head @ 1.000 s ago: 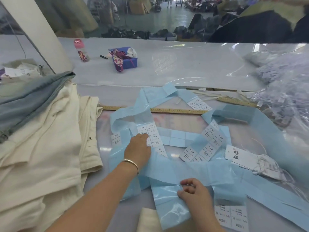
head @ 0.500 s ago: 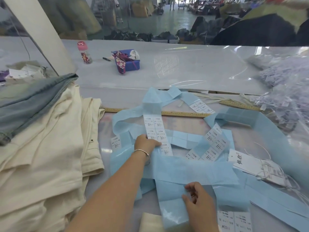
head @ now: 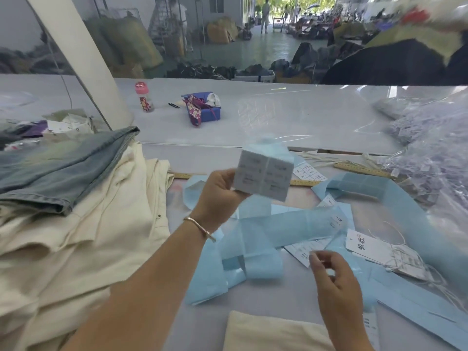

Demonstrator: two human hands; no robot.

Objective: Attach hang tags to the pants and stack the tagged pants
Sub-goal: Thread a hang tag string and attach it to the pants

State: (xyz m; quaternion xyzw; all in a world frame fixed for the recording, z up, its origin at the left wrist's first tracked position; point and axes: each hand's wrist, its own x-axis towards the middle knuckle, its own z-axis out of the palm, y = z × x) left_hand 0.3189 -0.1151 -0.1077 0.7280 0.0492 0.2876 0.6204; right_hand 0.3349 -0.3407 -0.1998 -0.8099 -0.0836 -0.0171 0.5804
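My left hand (head: 219, 196) is raised above the table and grips a blurred strip of white size stickers (head: 263, 177) on blue backing paper. My right hand (head: 334, 279) hovers low at the front with curled fingers, pinching the end of a blue backing strip (head: 283, 224) that sags across the table. A white hang tag (head: 364, 245) with string lies to the right. Cream pants (head: 76, 236) are piled at the left with a pair of blue jeans (head: 63, 173) on top. A folded cream piece (head: 273, 333) lies at the front edge.
Loose blue strips (head: 374, 181) and sticker sheets litter the table. A wooden ruler (head: 304, 183) lies across the middle. Clear bags of tags (head: 435, 153) sit at the right. A pink bottle (head: 144, 97) and a blue tray (head: 205, 107) stand at the back, beside a white pillar (head: 83, 59).
My left hand has lifted the sticker strip off the table and raised it. My right hand moved right, away from the blue paper's near edge.
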